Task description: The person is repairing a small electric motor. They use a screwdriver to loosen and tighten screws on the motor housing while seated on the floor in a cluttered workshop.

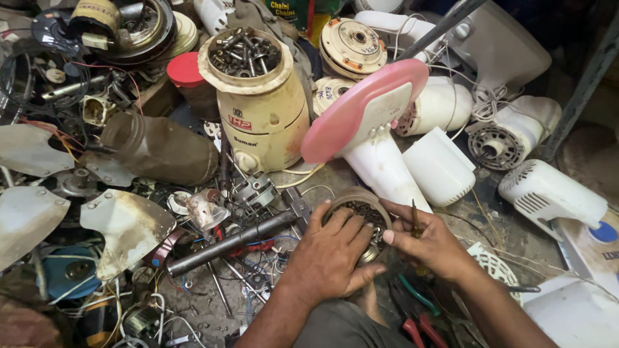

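- While left hand (333, 250) lies palm-down, clamped over round metal motor stator (361, 216), fingers spread
- right hand (431, 243) pinches thin yellow-handled tool (414, 225) beside it
- dark steel pipe (232, 242) lies left

tin (358, 216): dull grey-brown rim under my left hand (332, 254); dark bits inside
tool (414, 223): dark, thin, in my right hand (429, 245)
fan base (361, 116): pink face, white stem
jar (258, 103): cream, stained, red mark; grey bolts inside
lid (185, 69): red
pipe (232, 243): dark grey
pliers (419, 322): red and green grips
blades (126, 225): dirty cream, rust-flecked
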